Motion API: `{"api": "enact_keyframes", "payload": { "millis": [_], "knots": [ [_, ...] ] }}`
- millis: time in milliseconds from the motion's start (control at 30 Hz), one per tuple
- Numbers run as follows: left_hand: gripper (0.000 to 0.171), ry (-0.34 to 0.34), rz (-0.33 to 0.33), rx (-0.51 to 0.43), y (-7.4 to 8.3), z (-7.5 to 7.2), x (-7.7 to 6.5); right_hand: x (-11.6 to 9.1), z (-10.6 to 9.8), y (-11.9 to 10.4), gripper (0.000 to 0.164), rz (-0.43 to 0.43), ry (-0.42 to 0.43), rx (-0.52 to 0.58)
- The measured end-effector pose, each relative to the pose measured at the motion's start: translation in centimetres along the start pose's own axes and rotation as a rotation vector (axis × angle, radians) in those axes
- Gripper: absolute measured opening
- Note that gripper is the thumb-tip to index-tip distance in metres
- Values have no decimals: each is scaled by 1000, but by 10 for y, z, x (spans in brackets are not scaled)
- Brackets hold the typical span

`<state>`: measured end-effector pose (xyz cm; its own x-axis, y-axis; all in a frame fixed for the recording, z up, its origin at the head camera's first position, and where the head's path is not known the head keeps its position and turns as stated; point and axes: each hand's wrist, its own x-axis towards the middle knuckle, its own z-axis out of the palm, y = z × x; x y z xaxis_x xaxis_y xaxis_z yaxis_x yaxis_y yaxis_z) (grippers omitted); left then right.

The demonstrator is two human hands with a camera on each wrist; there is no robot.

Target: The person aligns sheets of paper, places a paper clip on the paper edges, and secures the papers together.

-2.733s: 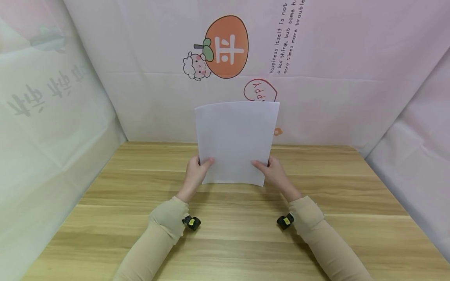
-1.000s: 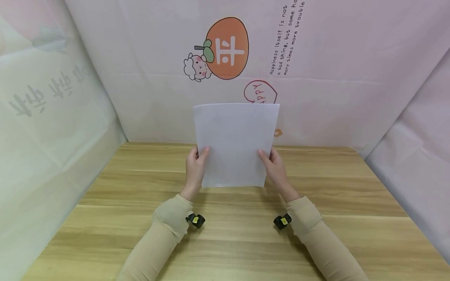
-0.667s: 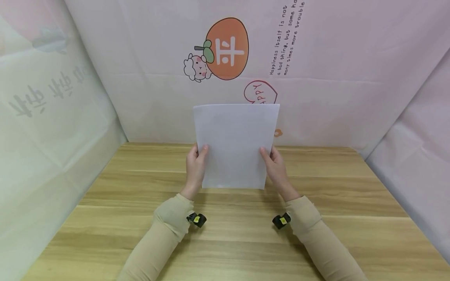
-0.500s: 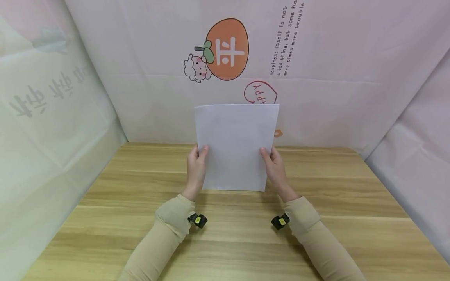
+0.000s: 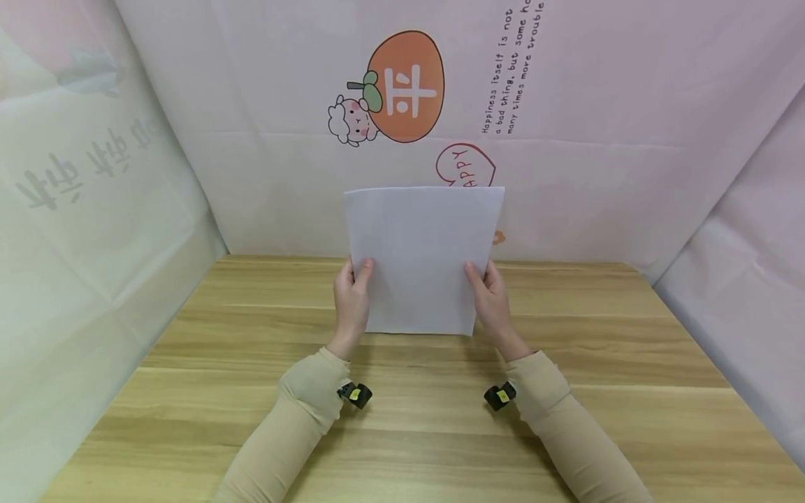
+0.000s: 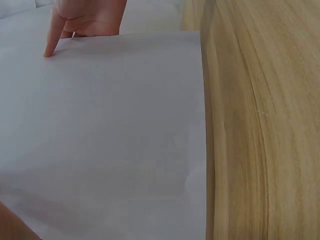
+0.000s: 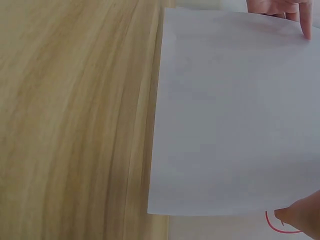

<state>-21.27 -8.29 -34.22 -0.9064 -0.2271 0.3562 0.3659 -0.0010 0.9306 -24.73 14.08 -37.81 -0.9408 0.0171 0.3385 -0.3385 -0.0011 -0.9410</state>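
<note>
Blank white paper [image 5: 420, 258] is held up over the table, tilted with its top edge towards the back. Whether it is one sheet or several I cannot tell. My left hand [image 5: 351, 302] pinches its left edge, thumb on the near face and fingers behind. On the opposite edge my right hand [image 5: 493, 304] grips the same way. The fingers behind the paper are mostly hidden. In the left wrist view the paper [image 6: 115, 125] spans most of the picture, with the right hand [image 6: 87, 17] at its far edge. The right wrist view shows the right thumb [image 7: 302, 216] at the lower right.
The wooden table [image 5: 415, 433] extends beneath both forearms. Behind it hangs a pale printed cloth [image 5: 283, 188] with an orange fruit drawing [image 5: 407, 87]. More cloth [image 5: 94, 265] borders the left side, and likewise the right. A small black camera [image 5: 360, 396] is on each wrist.
Both hands have slid higher along the paper's side edges, and the thumbs have shifted outward. The paper's lower edge dipped slightly, then rose again over the last half second.
</note>
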Motion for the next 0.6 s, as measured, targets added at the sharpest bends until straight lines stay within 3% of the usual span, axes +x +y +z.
{"api": "enact_keyframes", "payload": {
  "millis": [367,600],
  "knots": [
    [20,41,48,3,3,0,1,1,0,-3,45,-42,-3,37],
    [22,66,47,-31,8,0,5,2,1,-6,45,-50,1,40]
  ]
}}
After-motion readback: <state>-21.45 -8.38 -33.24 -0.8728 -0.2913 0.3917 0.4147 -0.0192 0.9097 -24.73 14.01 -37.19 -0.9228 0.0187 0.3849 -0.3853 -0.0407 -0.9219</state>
